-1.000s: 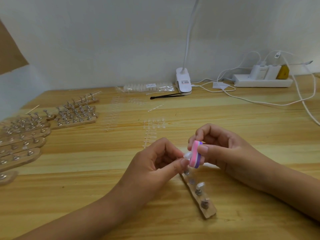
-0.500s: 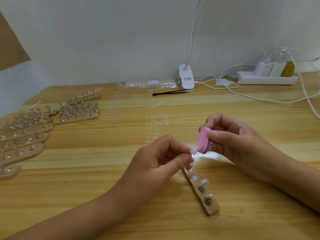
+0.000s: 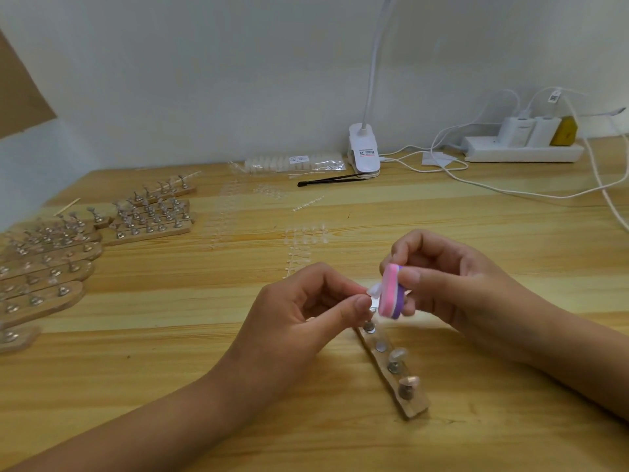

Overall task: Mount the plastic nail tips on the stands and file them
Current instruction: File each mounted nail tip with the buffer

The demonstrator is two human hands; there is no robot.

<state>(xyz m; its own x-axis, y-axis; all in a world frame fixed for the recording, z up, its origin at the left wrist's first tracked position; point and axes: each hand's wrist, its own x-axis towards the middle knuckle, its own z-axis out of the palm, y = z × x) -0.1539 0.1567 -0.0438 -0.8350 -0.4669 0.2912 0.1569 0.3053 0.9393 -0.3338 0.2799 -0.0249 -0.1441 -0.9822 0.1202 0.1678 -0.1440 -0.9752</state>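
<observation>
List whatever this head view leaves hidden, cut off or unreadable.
All in the head view:
- Whether the left hand grips the nail tip bare or by a stand: its own fingers cover this.
- Far side of the file block: behind the right hand.
- Top end of the wooden strip: under both hands.
- Lamp clip label: print too small.
- Stand rows: cut off by the left edge.

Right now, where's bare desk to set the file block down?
Bare desk between the white cable and the right hand; another patch between the left hand and the stand racks. Crowded: racks at left, loose clear tips mid-desk.
</observation>
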